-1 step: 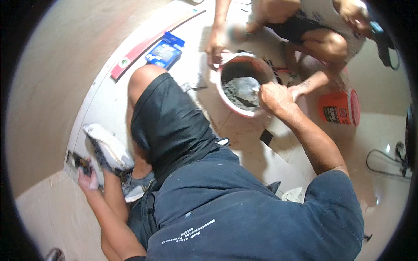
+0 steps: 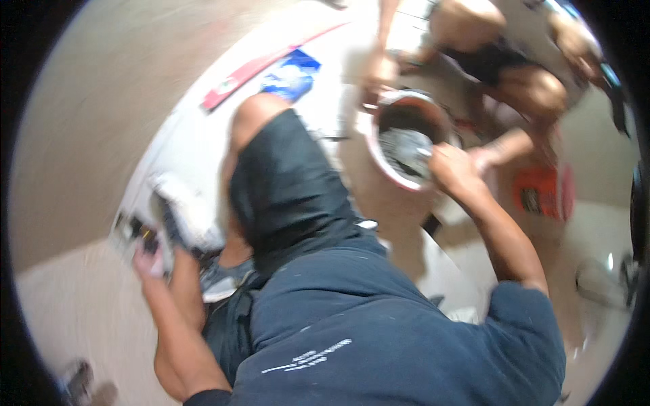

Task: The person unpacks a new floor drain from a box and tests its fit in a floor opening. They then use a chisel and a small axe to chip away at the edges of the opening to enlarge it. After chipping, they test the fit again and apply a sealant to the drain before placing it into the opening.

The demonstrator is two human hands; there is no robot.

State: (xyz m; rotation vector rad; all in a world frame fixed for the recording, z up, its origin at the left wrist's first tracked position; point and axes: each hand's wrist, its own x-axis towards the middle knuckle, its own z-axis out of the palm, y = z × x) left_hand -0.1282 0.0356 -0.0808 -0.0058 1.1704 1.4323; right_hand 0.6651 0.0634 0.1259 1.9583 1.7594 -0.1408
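Observation:
My right hand (image 2: 452, 168) is closed round the handle end of a trowel (image 2: 412, 144). The trowel's broad, smeared blade lies inside a pale bucket (image 2: 376, 157), over wet grey mortar (image 2: 398, 162). Low on the left, beside my white and grey shoe (image 2: 189, 215), my left hand (image 2: 149, 262) grips a dark tool (image 2: 145, 233) with a small yellow patch. Motion blur hides what kind of tool it is. A co-worker's hand (image 2: 380, 76) is at the bucket's far left rim.
A red spirit level (image 2: 247, 73) lies along the wall, with a blue package (image 2: 294, 76) beside it. An orange bucket (image 2: 542, 194) stands to the right, near the crouching co-worker's foot. That person's other hand (image 2: 574, 46) holds a dark device. A cable (image 2: 596, 281) lies at far right.
The whole view has shifted, so everything sits farther right, and the picture is blurrier. Both my hands keep their holds, and the trowel blade is still in the bucket.

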